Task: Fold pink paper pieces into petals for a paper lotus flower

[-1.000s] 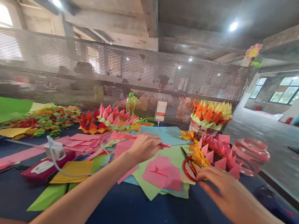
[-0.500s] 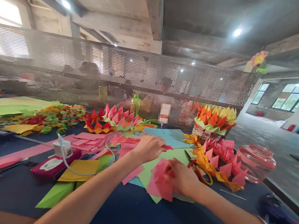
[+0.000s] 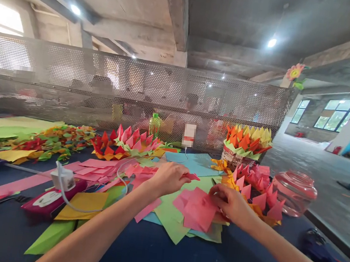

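Observation:
My left hand [image 3: 170,178] is closed, pinching a small folded piece of pink paper [image 3: 193,176] that sticks out past the fingertips. To the right, my right hand [image 3: 232,203] has its fingers bent together on the upper right edge of a pink paper square [image 3: 199,212]. That square overlaps other pink sheets on top of a pale green sheet [image 3: 167,217]. Scissors lie behind my right hand, mostly covered, with a dark blade tip [image 3: 213,181] showing. Flat pink paper strips [image 3: 102,169] are spread to the left of my left hand.
Folded paper lotuses [image 3: 138,139] stand at the back, beside a green bottle [image 3: 154,125]. A basket [image 3: 241,158] of pointed paper petals, a pink-orange paper chain [image 3: 259,185] and a clear jar [image 3: 295,191] are on the right. A charger [image 3: 63,177] with a white cable sits left.
My right hand has moved up and right, drawing the pink square partly out over the others. The scissors are now mostly covered. My left hand keeps its pinch; the view has shifted slightly.

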Demonstrator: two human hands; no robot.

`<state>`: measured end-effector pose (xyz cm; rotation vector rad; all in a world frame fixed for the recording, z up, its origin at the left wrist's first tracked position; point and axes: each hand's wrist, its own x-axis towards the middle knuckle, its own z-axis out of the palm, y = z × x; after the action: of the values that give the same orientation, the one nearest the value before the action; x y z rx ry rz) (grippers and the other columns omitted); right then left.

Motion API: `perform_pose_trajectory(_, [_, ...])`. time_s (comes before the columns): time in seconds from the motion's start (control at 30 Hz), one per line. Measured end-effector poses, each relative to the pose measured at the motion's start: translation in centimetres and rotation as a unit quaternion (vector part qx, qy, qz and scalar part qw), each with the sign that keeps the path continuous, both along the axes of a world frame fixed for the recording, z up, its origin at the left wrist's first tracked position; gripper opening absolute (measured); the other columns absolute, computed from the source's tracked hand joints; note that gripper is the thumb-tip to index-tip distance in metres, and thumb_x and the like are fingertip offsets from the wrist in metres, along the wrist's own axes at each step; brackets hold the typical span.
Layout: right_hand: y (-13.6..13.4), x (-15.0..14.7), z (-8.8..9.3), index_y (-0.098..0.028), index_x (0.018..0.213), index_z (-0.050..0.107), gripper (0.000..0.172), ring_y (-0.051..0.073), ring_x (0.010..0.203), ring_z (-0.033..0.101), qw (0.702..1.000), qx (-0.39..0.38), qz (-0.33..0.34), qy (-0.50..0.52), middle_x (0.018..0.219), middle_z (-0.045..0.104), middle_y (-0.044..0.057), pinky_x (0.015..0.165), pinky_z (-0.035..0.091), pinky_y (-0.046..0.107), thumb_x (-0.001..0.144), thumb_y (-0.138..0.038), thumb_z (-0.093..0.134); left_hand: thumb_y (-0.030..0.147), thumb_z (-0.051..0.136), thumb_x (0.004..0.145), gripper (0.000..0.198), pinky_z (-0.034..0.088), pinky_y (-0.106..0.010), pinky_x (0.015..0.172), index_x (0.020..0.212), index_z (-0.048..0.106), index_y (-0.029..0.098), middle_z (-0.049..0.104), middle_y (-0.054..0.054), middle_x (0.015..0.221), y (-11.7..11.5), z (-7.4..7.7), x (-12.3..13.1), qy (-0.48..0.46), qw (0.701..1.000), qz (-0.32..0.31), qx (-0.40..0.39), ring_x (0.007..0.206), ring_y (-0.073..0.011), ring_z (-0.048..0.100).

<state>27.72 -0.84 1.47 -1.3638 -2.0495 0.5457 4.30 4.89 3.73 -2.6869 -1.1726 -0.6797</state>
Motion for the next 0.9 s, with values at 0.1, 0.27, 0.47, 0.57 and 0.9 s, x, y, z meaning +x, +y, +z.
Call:
perform_pose_trajectory(0.1, [0.3, -0.1, -0.5, -0.02, 0.08, 0.057, 0.011, 0.013, 0.061, 0.056, 0.999, 0.011, 0.007, -0.039, 0.068, 0.061, -0.001, 0.055, 0.039, 0.023, 0.081, -0.026, 0.049, 0.038, 0.048, 0.084, 0.023, 0.037, -0.023, 0.061, 0.083, 0.066, 0.023, 0.068, 0.001, 0.082, -0.1, 0.2, 0.0, -0.001, 1.0, 0.0, -0.002, 0.077, -0.0148, 0.06])
perform_pose_trajectory(0.27, [0.1, 0.3, 0.5, -0.02, 0.083, 0.057, 0.012, 0.015, 0.071, 0.057, 0.998, 0.06, -0.004, -0.033, 0.079, 0.063, 0.002, 0.063, 0.042, 0.025, 0.082, -0.027, 0.048, 0.037, 0.047, 0.084, 0.025, 0.039, -0.022, 0.063, 0.084, 0.067, 0.022, 0.068, -0.001, 0.081, -0.5, 0.4, 0.1, -0.005, 1.0, -0.001, -0.015, 0.076, -0.0143, 0.059])
perform_pose_trajectory(0.47, [-0.3, 0.5, 1.5, -0.021, 0.086, 0.05, 0.013, 0.014, 0.065, 0.056, 0.999, 0.032, 0.02, -0.019, 0.07, 0.061, -0.001, 0.059, 0.04, 0.023, 0.087, -0.029, 0.04, 0.039, 0.045, 0.085, 0.028, 0.04, -0.022, 0.063, 0.083, 0.068, 0.021, 0.067, -0.003, 0.078, -1.1, 0.7, 0.3, -0.014, 1.0, 0.003, -0.02, 0.073, -0.0144, 0.059])
perform_pose_trajectory(0.57, [-0.5, 0.0, 1.0, -0.02, 0.089, 0.052, 0.012, 0.013, 0.058, 0.053, 0.999, 0.007, 0.015, -0.051, 0.063, 0.059, -0.003, 0.054, 0.037, 0.022, 0.084, -0.02, 0.041, 0.038, 0.046, 0.085, 0.027, 0.039, -0.022, 0.062, 0.081, 0.067, 0.021, 0.067, -0.002, 0.078, -1.1, 1.1, 0.2, -0.017, 1.0, 0.004, -0.013, 0.072, -0.014, 0.059])
perform_pose_trajectory(0.9, [-1.3, 0.1, -0.3, -0.024, 0.124, 0.041, 0.058, 0.01, 0.061, 0.056, 0.997, -0.04, 0.029, -0.06, 0.1, 0.062, 0.004, 0.058, 0.042, 0.022, 0.07, -0.007, 0.049, 0.038, 0.048, 0.084, 0.024, 0.041, -0.025, 0.064, 0.081, 0.064, 0.02, 0.066, -0.003, 0.081, -2.0, -1.0, 1.9, 0.034, 0.999, -0.038, -0.019, 0.076, -0.0178, 0.06])
